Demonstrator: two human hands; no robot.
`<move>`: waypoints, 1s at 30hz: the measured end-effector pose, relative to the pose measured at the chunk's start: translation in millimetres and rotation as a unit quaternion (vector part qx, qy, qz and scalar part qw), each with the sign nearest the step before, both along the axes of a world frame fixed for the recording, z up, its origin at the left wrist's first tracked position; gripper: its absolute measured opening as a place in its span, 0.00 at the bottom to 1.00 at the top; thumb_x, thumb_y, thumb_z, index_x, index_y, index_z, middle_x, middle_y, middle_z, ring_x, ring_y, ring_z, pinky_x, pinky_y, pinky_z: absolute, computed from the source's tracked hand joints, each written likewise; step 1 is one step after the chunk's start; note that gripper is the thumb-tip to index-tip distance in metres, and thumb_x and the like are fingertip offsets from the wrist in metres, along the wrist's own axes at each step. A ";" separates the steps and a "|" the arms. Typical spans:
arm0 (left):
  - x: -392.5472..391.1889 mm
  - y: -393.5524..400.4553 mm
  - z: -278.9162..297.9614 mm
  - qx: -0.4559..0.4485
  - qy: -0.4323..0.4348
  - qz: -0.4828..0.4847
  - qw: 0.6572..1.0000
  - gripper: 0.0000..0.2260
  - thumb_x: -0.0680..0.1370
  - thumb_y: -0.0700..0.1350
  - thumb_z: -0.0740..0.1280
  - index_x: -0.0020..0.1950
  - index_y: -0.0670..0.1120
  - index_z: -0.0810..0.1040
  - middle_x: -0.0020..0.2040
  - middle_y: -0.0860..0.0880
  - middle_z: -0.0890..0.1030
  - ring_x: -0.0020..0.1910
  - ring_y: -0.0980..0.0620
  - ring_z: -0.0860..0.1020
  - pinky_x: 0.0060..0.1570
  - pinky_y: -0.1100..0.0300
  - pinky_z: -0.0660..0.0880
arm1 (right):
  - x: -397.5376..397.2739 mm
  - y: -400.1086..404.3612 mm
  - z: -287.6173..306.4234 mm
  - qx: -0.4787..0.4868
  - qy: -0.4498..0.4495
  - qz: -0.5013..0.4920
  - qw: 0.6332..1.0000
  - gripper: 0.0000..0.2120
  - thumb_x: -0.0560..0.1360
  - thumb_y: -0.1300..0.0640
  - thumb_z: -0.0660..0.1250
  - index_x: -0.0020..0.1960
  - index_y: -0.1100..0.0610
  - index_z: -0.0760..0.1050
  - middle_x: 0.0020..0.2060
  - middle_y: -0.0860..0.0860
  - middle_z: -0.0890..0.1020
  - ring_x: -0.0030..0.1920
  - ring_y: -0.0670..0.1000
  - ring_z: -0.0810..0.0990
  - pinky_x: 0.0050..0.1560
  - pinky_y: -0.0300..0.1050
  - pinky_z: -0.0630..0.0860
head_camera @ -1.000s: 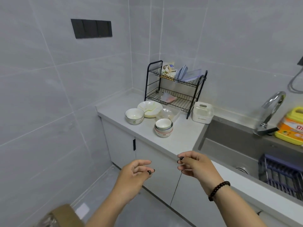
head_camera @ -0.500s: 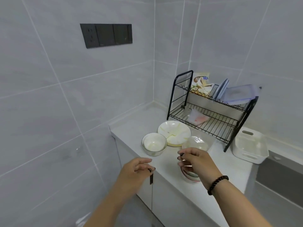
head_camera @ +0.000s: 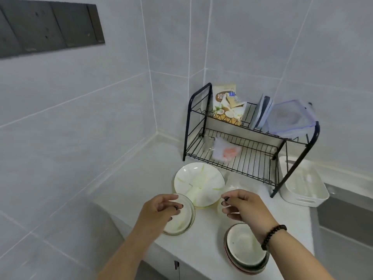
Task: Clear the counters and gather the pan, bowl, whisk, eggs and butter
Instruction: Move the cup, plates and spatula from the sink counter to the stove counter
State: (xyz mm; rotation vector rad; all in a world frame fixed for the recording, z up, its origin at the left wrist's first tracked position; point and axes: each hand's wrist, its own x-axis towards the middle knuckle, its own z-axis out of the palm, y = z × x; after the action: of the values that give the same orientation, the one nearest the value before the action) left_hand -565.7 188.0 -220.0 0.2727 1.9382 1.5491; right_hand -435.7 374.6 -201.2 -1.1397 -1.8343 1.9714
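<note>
Neither hand had a grip on anything: the left hand hovered with loosely curled fingers over a small round bowl, and the right hand, a dark beaded bracelet on its wrist, hung with fingers half bent above the pale worktop. Whether the left fingertips touched the bowl's rim could not be told. The glossy white bowl sat near the worktop's left edge. Just behind it lay a wide, shallow white plate with faint green streaks. Below the right wrist stood a stack of bowls — cream inside, reddish at the rims. Farther back stood a black wire dish rack holding a snack packet and translucent plastic lids — a white plastic basket sat beside it.
</note>
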 end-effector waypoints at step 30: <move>-172.2 91.4 -91.3 -0.114 -0.035 -0.099 0.988 0.11 0.74 0.33 0.68 0.51 0.47 0.81 0.44 0.50 0.85 0.49 0.51 0.82 0.46 0.62 0.75 | -172.3 36.0 -137.4 -0.147 -0.230 -0.116 0.955 0.10 0.69 0.63 0.74 0.35 0.60 0.73 0.25 0.55 0.77 0.27 0.54 0.75 0.37 0.53 0.81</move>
State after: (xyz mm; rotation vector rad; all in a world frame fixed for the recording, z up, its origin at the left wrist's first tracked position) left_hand -737.9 279.4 -311.3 0.2999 1.9479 1.1839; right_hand -608.0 410.6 -338.5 -1.9478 -1.5169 2.0031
